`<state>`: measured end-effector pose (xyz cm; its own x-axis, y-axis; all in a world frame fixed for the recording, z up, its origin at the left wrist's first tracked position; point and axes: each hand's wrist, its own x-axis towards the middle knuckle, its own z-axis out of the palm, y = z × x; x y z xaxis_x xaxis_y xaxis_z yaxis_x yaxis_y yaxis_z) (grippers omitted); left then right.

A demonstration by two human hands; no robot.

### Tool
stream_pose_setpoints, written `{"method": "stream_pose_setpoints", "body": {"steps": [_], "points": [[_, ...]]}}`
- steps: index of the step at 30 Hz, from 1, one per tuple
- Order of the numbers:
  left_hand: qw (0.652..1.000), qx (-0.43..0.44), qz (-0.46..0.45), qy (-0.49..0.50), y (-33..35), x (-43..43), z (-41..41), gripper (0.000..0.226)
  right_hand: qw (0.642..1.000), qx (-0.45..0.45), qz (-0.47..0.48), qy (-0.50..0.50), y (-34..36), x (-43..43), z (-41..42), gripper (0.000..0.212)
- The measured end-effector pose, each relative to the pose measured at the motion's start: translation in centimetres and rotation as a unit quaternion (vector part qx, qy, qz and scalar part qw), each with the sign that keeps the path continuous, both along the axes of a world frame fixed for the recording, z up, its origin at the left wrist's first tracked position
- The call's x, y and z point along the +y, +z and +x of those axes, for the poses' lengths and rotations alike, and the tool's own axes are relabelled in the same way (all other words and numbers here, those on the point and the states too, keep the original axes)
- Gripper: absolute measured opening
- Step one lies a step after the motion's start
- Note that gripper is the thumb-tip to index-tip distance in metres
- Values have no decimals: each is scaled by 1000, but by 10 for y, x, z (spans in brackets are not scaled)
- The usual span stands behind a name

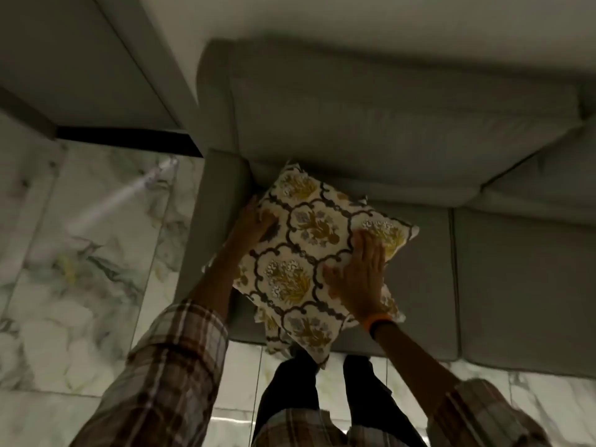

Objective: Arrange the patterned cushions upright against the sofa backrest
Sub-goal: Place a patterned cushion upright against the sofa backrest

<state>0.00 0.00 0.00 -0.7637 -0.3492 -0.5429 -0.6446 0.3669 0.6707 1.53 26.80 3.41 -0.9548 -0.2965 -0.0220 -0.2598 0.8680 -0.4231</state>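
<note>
A cream cushion [309,240] with a dark lattice and yellow flower pattern is held tilted over the left end of the grey sofa seat [419,279]. My left hand [258,225] grips its left edge. My right hand [361,272] lies flat on its right face, fingers spread, with an orange band on the wrist. Edges of a second patterned cushion [274,330] show underneath, mostly hidden. The grey backrest [387,124] rises behind, just beyond the cushion's top corner.
The sofa's left armrest [219,201] stands right beside my left hand. A marble-patterned tile floor [80,285] spreads to the left and in front. My dark trouser legs [296,398] stand at the seat's front edge. A second seat section [522,285] lies to the right.
</note>
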Motion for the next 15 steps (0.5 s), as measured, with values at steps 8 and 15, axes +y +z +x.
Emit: {"method": "stream_pose_setpoints", "body": {"steps": [8,15], "points": [[987,-80,106,89,-39,3,-14,121,753,-359,-415,-364,-31,26,37,113],[973,45,192,124,47,62,-48,82,740,-367,-452,-337,-1,97,-12,88]]}}
